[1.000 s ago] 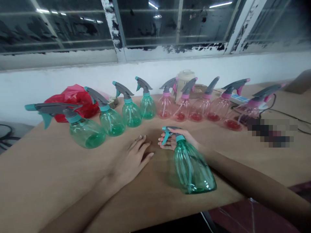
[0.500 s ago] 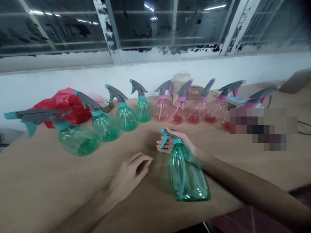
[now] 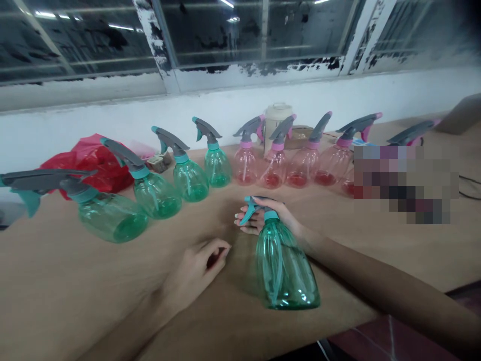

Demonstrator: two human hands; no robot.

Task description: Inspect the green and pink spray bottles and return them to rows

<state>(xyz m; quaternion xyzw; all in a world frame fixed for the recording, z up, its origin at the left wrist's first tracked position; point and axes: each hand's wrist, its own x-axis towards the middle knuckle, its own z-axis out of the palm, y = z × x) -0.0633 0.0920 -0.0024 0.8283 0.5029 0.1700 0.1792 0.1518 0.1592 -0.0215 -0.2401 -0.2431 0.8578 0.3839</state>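
Observation:
A green spray bottle (image 3: 287,268) with a grey and teal trigger head leans in my right hand (image 3: 280,213). That hand is wrapped around the spray head from behind, with the thumb on top and fingertips showing past the teal trigger. The bottle's base points toward me, and a dip tube shows through its clear wall. To the left of the bottle, my left hand (image 3: 201,268) rests at the table, apart from it. Its fingers are curled with thumb and forefinger tips together, and no object shows in the hollow between them.
Several green spray bottles (image 3: 158,198) line the left side of the wooden table (image 3: 210,220). Several pink ones (image 3: 270,170) continue to the right. Behind them are a red plastic bag (image 3: 90,165) and a whitish canister (image 3: 278,118). A blurred patch covers the right side.
The view has shifted slightly, so the hands and the bottles sit a little farther left in the picture. My right hand keeps its hold on the spray bottle; the left keeps its curl.

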